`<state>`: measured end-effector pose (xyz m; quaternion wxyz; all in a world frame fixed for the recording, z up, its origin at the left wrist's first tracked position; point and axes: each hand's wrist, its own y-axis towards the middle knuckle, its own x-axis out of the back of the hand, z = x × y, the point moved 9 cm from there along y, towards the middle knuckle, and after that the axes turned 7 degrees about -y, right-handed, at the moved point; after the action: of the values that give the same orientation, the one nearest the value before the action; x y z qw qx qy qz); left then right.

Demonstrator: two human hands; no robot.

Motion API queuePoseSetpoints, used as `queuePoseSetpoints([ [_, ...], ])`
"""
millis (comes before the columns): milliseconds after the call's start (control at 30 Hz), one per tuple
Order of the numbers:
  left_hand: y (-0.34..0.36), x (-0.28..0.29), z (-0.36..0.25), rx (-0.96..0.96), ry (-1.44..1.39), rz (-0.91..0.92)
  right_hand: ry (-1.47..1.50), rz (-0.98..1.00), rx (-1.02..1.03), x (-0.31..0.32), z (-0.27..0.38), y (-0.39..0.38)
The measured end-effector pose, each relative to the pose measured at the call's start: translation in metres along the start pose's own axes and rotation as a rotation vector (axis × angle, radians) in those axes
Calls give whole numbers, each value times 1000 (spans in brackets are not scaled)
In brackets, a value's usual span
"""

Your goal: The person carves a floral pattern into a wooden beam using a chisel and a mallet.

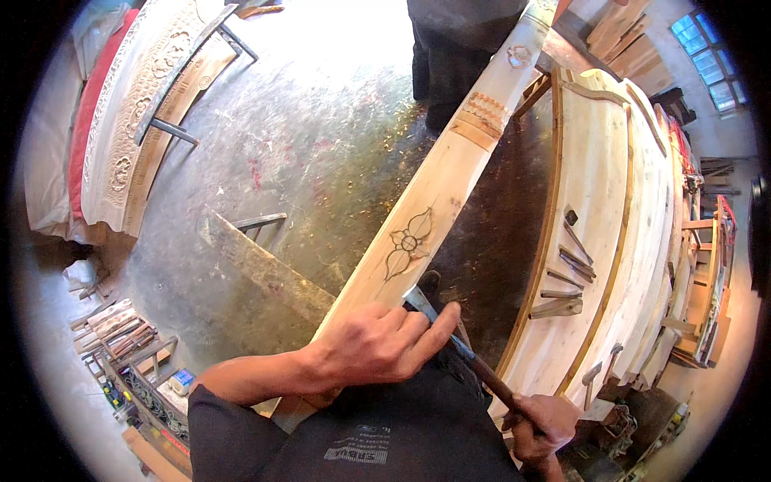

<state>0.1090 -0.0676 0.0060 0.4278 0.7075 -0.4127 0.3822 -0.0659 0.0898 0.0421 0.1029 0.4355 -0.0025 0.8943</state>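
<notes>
gripping the handle of a long dark tool (491,381), the right hand (544,427) is closed at the lower right of the frame, while the left hand (377,344) is curled over a pale wooden beam (458,169) at lower centre, near the tool's upper end; whether its fingers close on the tool cannot be told. a dark shirt (309,430) fills the bottom of the frame, a block of pale lettering across it. the beam slants from lower centre to upper right, marked with a drawn floral motif (408,243) at mid-frame and a carved band farther up. at lower left, a tool tray (165,357) holds slim tools in rows and a dark tangle, with a small blue-and-yellow packet (182,381) alongside. slender hand tools (575,263) lie on broad curved wooden panels (590,165) at right. a narrow plank (265,265) crosses the worn grey floor (281,161), which is flecked with yellow chips. at upper left, a carved panel (120,112) stands beside red cloth (95,104). dark clothing (450,56) shows on another person at top centre; a paned window (707,60) lights the upper right.
</notes>
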Motion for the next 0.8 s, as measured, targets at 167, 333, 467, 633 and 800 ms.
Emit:
queuePoseSetpoints([
  [167,-4,-4,-1,17,0,-64,137,65,212,-11,26,-5],
  [333,-7,1,2,75,-56,-72,108,111,325,-27,57,9],
  [467,-8,0,2,75,-53,-55,82,67,297,-48,67,30],
  [633,-11,2,4,93,-53,-67,13,69,375,-62,66,27],
  [800,-13,-2,6,94,-69,-82,-8,40,390,-66,63,26],
])
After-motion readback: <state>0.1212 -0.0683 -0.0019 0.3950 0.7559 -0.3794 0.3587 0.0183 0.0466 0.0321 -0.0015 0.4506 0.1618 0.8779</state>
